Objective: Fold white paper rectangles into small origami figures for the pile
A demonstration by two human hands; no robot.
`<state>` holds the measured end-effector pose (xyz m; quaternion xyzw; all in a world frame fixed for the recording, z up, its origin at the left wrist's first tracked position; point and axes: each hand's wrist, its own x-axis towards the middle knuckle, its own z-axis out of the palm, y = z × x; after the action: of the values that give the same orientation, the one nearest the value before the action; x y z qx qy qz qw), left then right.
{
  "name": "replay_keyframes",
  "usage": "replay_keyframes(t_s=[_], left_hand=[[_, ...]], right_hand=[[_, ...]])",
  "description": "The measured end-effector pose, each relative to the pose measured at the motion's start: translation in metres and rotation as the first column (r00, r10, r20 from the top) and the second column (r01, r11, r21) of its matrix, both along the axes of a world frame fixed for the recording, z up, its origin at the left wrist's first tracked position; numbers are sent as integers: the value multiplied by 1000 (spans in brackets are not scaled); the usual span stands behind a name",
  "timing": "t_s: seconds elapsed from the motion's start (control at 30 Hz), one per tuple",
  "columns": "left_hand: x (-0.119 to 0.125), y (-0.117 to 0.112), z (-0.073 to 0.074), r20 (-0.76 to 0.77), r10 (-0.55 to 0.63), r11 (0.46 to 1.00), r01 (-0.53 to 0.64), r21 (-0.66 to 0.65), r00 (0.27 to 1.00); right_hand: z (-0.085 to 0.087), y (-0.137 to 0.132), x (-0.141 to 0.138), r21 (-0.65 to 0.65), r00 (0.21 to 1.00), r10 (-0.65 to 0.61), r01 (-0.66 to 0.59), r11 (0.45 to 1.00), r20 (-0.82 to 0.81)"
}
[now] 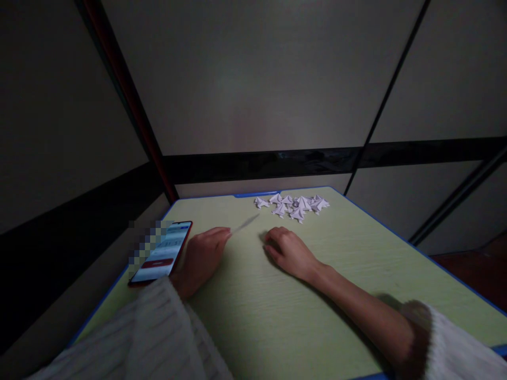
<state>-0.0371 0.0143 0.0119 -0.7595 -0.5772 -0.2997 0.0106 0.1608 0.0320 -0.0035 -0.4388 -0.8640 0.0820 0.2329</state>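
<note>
My left hand (206,256) pinches paper (245,224); smartphone (164,253) at its nine o'clock, folded shapes (303,204) at two. My right hand (291,253)'s grip: can't tell.

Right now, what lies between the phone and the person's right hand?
In the head view, the left hand, holding a thin pale strip, lies between them, with tabletop showing toward the right hand.

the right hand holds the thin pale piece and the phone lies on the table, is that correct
Not quite: the head view shows the thin pale piece in the left hand, not the right hand. The phone does lie on the table.
</note>
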Motion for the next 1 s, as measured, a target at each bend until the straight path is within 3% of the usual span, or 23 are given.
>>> replay_keyframes(t_s=[0.03,0.07,0.1,0.17,0.23,0.3,0.4,0.5,0.57,0.67,0.77,0.87,1.0], left_hand=[[3,-2,3,159,-24,999,19,31,987],[7,-4,5,330,40,997,-59,48,943],[10,-6,7,450,103,993,-114,-3,887],[14,-8,7,624,152,988,-95,-124,767],[16,-10,4,751,164,977,2,-215,640],[17,-9,-1,829,174,957,106,-269,531],[17,-8,-9,877,197,921,224,-319,438],[20,-9,-13,874,222,860,336,-384,431],[22,-10,-14,864,228,788,436,-434,449],[25,-10,-13,888,226,700,567,-434,400],[26,-9,-14,912,233,749,536,-390,339],[24,-8,-13,886,223,837,385,-388,407],[20,-7,-8,829,276,900,172,-401,485]], right_hand=[[0,0,-1,-28,999,9,-10,1000,-49],[-1,1,-2,-76,993,14,-23,997,-115],[-1,1,-3,-147,979,15,-46,988,-202],[1,2,-5,-320,910,2,-148,936,-415],[3,3,-8,-433,794,-28,-301,850,-608],[6,3,-10,-459,683,-68,-411,788,-727],[10,2,-12,-467,618,-122,-434,770,-776],[11,2,-10,-444,600,-148,-382,810,-786],[10,3,-8,-414,569,-158,-355,838,-807],[7,4,-7,-415,560,-150,-382,826,-815],[5,3,-8,-482,636,-125,-428,764,-762],[4,1,-9,-497,687,-95,-417,761,-720],[6,1,-8,-399,613,-38,-466,790,-789]])
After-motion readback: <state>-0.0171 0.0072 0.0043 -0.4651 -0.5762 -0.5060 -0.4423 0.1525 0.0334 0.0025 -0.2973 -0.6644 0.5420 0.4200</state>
